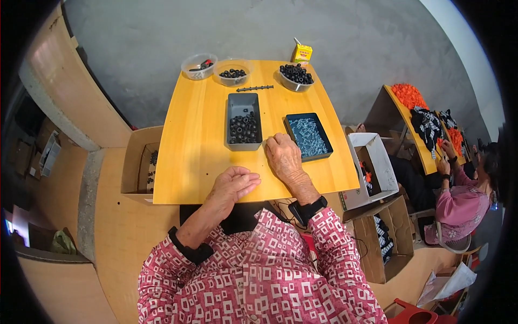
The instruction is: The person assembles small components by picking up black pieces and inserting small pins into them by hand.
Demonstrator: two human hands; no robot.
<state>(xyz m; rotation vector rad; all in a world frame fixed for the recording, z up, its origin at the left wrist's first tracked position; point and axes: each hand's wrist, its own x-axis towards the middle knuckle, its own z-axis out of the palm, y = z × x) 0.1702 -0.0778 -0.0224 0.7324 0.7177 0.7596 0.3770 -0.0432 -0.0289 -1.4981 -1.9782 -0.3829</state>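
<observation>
My left hand [233,184] hovers at the table's near edge. Its fingers are pressed together with the thumb, and whatever they may hold is hidden. Farther forward, my right hand [284,156] rests on the wooden table, its fingers curled down and their tips mostly out of sight. It lies between a grey bin [231,116] and a dark shallow tray [292,133]. Black ring-like parts [244,128] fill the near part of the bin. Many tiny pale-blue pieces [309,136] cover the tray's bottom.
Two clear bowls [199,66] stand at the far left; another bowl of black parts [296,77] and a yellow carton [302,53] stand far right. A black ridged rod [255,88] lies between. Cardboard boxes [380,240] flank the table. A person [458,208] works at another table, right.
</observation>
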